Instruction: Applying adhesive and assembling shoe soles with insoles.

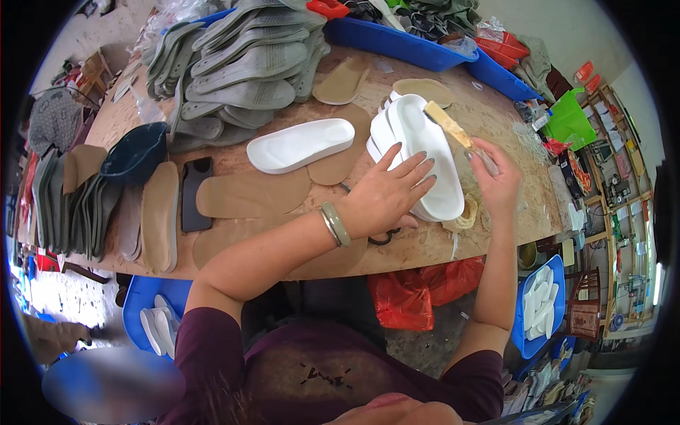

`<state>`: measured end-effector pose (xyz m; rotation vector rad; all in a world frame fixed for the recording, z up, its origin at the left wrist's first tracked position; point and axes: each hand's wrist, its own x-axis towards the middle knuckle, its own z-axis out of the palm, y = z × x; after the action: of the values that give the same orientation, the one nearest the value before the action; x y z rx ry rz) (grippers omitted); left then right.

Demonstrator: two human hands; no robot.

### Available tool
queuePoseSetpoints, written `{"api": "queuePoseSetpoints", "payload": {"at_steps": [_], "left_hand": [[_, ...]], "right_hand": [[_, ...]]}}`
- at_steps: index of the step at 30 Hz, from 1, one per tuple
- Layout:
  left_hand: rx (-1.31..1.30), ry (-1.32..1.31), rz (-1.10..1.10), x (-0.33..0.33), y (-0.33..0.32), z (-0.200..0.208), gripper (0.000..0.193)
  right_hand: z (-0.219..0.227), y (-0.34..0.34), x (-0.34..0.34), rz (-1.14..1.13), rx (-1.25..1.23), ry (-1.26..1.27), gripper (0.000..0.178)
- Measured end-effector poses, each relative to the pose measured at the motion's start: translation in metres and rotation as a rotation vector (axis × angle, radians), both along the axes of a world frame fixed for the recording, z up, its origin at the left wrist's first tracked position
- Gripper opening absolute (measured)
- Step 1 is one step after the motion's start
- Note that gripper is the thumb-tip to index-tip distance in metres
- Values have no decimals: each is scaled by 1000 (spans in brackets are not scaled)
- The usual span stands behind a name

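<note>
My left hand (393, 190) lies with spread fingers against the near left side of a stack of white shoe soles (433, 170). In my right hand (498, 177) is a brush (448, 126) with a pale yellowish head, closed in by my fingers round its handle. Its bristle end is over the far part of the top sole; I cannot tell whether it touches. To the left, a single white sole (301, 146) rests on the table beside a flat brown insole (253, 193). Another brown insole (423, 91) is partly hidden behind the stack.
Grey soles (244, 74) are piled high at the back left. Nearer stand a dark bowl (134, 154), a black phone-like slab (197, 195) and upright dark soles (74, 205). Blue trays (397, 46) line the far edge. A red plastic bag (407, 304) hangs below the table's front edge.
</note>
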<state>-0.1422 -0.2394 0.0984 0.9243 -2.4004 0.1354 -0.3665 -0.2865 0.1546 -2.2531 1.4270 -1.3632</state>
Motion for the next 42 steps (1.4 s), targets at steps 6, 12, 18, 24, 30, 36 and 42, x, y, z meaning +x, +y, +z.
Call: {"api": "queuePoseSetpoints", "payload": {"at_steps": [6, 12, 18, 24, 30, 36, 42], "left_hand": [[20, -37, -38, -11, -19, -10, 66], [36, 21, -29, -14, -23, -12, 64], [41, 39, -28, -17, -23, -12, 60], [41, 53, -37, -18, -23, -12, 58], [55, 64, -32, -14, -21, -10, 59], [42, 28, -31, -16, -20, -8, 58], [61, -10, -27, -17, -20, -1, 57]], "right_hand": [[7, -26, -2, 91, -59, 164, 23], [4, -41, 4, 192, -23, 142, 22], [-1, -50, 18, 200, -92, 144, 21], [6, -42, 18, 69, -223, 205, 20], [21, -4, 11, -70, -212, 406, 20], [21, -13, 26, -37, -298, 276, 16], [23, 2, 22, -146, -289, 518, 15]]}}
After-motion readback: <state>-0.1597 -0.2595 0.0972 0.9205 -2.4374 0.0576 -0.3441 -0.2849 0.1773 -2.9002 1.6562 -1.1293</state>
